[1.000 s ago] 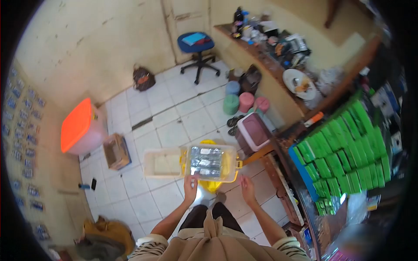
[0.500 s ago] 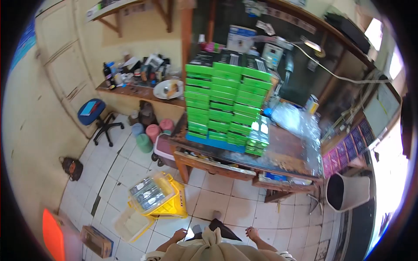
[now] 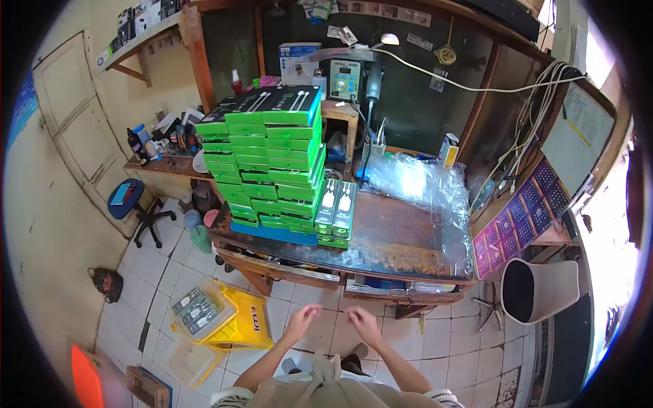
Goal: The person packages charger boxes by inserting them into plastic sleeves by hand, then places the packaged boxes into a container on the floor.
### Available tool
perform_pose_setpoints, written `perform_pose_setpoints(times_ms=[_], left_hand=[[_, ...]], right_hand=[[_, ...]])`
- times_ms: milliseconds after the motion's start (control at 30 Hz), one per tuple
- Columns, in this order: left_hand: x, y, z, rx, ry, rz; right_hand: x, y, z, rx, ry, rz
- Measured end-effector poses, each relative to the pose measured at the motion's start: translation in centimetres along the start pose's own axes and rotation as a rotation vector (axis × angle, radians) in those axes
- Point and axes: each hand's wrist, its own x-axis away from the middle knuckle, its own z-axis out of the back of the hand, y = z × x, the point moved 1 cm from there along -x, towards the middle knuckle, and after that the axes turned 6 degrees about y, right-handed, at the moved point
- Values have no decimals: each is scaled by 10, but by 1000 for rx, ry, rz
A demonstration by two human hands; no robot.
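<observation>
My left hand (image 3: 304,319) and my right hand (image 3: 362,321) are raised over the floor, just in front of the desk, fingertips facing each other a short gap apart. Their fingers are loosely bent, with nothing visible in either. On the desk nearest them rises a tall stack of green and black boxes (image 3: 262,158), resting on a blue base (image 3: 272,233). Against its right side stands a lower pile of the same boxes (image 3: 335,207), showing white cable-like pictures on top.
Clear plastic wrap (image 3: 415,180) lies on the wooden desk (image 3: 391,228), whose drawers (image 3: 279,267) stick out. A yellow crate (image 3: 248,319) with a tub of boxes (image 3: 202,309) is on the floor at left. A chair (image 3: 544,292) stands at right.
Both hands have risen from beside my body and come closer together in front of me. The view has turned to the right and moved nearer the desk.
</observation>
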Motion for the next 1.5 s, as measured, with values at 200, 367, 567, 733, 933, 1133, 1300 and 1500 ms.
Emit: perform_pose_setpoints(times_ms=[200, 367, 567, 733, 933, 1133, 1300, 1500], left_hand=[[-100, 113, -30, -108, 480, -412], [-144, 112, -44, -333, 581, -405], [-150, 118, -52, -284, 526, -454], [-162, 135, -61, -75, 425, -434], [-165, 153, -101, 84, 235, -267], [-171, 109, -164, -70, 50, -305], [-166, 106, -185, -77, -50, -401], [-168, 105, -188, -125, -37, -466]], right_hand=[[-127, -88, 19, -144, 231, 228], [-195, -83, -2, -116, 324, 161], [-213, -77, -5, -122, 415, -28], [-200, -75, 20, -708, 294, -211], [-156, -55, 54, -741, 478, -185], [-126, -17, 92, -160, 729, -249], [-121, 5, 106, -47, 848, -259], [-116, 3, 124, 461, 768, -149]])
